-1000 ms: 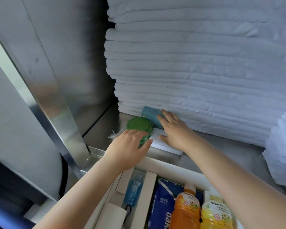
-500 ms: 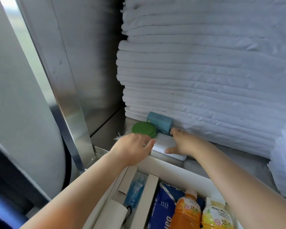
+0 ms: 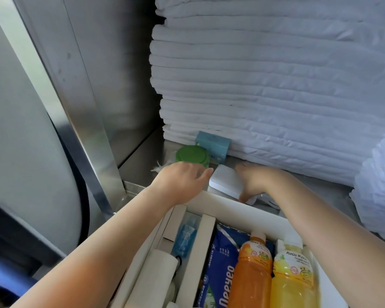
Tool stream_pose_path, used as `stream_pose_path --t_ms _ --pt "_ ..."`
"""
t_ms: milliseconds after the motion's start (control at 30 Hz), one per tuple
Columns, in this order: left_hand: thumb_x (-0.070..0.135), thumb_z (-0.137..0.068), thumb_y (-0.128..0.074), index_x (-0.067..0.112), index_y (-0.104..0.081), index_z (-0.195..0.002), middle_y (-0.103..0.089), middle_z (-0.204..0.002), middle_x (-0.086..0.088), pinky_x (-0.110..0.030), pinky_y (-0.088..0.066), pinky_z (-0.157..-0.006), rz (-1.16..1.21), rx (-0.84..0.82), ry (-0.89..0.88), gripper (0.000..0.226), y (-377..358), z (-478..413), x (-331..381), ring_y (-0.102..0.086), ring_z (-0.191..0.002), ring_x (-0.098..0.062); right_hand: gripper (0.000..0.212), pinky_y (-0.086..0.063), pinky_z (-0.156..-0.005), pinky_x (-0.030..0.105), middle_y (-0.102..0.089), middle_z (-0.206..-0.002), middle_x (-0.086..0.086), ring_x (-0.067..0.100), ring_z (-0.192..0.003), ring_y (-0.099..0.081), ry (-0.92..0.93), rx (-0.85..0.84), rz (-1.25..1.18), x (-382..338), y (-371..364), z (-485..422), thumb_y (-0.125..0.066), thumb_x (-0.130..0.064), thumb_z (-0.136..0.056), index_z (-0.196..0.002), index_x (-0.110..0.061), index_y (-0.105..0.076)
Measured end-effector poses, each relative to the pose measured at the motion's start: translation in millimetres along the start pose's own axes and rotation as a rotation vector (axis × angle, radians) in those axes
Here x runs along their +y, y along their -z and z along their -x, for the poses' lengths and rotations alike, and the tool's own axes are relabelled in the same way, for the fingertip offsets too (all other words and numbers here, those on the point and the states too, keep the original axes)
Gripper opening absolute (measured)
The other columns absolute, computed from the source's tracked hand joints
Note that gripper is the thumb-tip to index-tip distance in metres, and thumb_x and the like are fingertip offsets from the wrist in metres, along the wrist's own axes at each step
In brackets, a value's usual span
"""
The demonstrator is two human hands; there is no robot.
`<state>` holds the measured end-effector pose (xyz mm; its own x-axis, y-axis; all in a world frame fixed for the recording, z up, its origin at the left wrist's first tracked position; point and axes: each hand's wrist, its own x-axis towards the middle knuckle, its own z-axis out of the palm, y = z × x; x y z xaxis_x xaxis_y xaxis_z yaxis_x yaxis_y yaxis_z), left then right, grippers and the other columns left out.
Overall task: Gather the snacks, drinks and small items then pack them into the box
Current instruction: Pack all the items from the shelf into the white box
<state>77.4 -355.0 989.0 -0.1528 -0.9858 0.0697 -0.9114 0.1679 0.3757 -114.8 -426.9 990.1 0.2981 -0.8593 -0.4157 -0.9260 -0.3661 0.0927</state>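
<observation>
Hidden or unclear: we cannot see the fingertips of the left hand, which bend down out of sight in front of a green lid, so we cannot tell whether they grip anything; the hand also covers whatever vessel sits under that lid. The box is cut off by the lower edge, as are both bottles. Item in hand: a white block, flat, rectangular and smooth, lying on the steel surface just beyond the box's far wall, its long axis running from far left to near right. The right hand pinches its right end, fingers over the far edge, thumb at the near corner. Behind: a teal carton, just behind the lid and set against a tall stack of folded white towels, soft and creased. In the box we list an orange bottle and a yellow bottle, side by side, caps pointing to the far wall; a glossy blue packet left of them; a white divider; and a small blue item in clear wrap, too blurred to identify.
</observation>
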Motion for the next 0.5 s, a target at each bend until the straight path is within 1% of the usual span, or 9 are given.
stream_pose_path --t_ms 67,133,233,300,333,400,500 --pt "0.050 -0.096 -0.025 0.014 -0.060 -0.089 -0.059 -0.077 0.001 -0.025 -0.037 -0.055 0.006 -0.007 -0.003 0.051 -1 -2 -1 -0.056 -0.075 -0.015 0.094 -0.050 -0.087 0.037 -0.048 -0.126 0.006 0.024 -0.105 -0.052 0.003 -0.034 0.020 2 -1 -2 -0.082 -0.034 -0.064 -0.139 -0.016 -0.028" --pt "0.050 -0.097 -0.025 0.015 -0.058 -0.084 -0.057 -0.074 0.002 -0.027 -0.036 -0.055 0.018 -0.015 -0.004 0.049 -2 -4 -1 -0.054 -0.073 -0.015 0.095 -0.050 -0.089 0.041 -0.048 -0.126 0.005 0.024 -0.106 -0.052 0.008 -0.047 0.018 3 -3 -4 -0.083 -0.033 -0.063 -0.139 -0.019 -0.029" --pt "0.044 -0.099 -0.028 0.019 -0.051 -0.077 -0.047 -0.068 0.006 -0.030 -0.038 -0.059 0.011 -0.019 -0.020 0.040 -3 -4 1 -0.053 -0.075 -0.020 0.091 -0.049 -0.090 0.042 -0.048 -0.127 0.003 0.023 -0.106 -0.051 0.012 -0.015 -0.044 4 -4 -4 -0.082 -0.033 -0.063 -0.138 -0.022 -0.032" --pt "0.044 -0.098 -0.028 0.022 -0.047 -0.072 -0.045 -0.067 0.007 -0.030 -0.035 -0.059 0.032 -0.009 -0.006 0.040 -3 -4 1 -0.053 -0.076 -0.022 0.088 -0.047 -0.093 0.041 -0.047 -0.131 0.004 0.024 -0.111 -0.050 0.011 0.027 -0.070 6 -2 0 -0.080 -0.034 -0.066 -0.139 -0.021 -0.032" --pt "0.045 -0.098 -0.027 0.021 -0.047 -0.072 -0.045 -0.066 0.007 -0.030 -0.034 -0.059 0.016 0.007 -0.010 0.040 -3 -5 1 -0.053 -0.075 -0.022 0.086 -0.045 -0.094 0.040 -0.046 -0.133 0.005 0.025 -0.115 -0.048 0.009 0.062 -0.066 7 -1 3 -0.078 -0.034 -0.068 -0.139 -0.019 -0.033" --pt "0.047 -0.097 -0.025 0.021 -0.051 -0.081 -0.048 -0.070 0.006 -0.030 -0.037 -0.063 -0.036 0.054 -0.042 0.039 -3 -5 1 -0.055 -0.078 -0.023 0.081 -0.041 -0.096 0.038 -0.041 -0.137 0.007 0.025 -0.124 -0.039 0.012 0.160 -0.030 9 2 13 -0.075 -0.034 -0.073 -0.140 -0.016 -0.032" --pt "0.044 -0.097 -0.028 0.020 -0.058 -0.104 -0.060 -0.092 0.001 -0.031 -0.041 -0.070 0.012 0.082 -0.057 0.039 -4 -5 0 -0.058 -0.090 -0.023 0.079 -0.036 -0.102 0.037 -0.032 -0.141 0.007 0.022 -0.131 -0.026 0.039 0.278 -0.019 13 1 32 -0.070 -0.031 -0.078 -0.142 -0.012 -0.027"
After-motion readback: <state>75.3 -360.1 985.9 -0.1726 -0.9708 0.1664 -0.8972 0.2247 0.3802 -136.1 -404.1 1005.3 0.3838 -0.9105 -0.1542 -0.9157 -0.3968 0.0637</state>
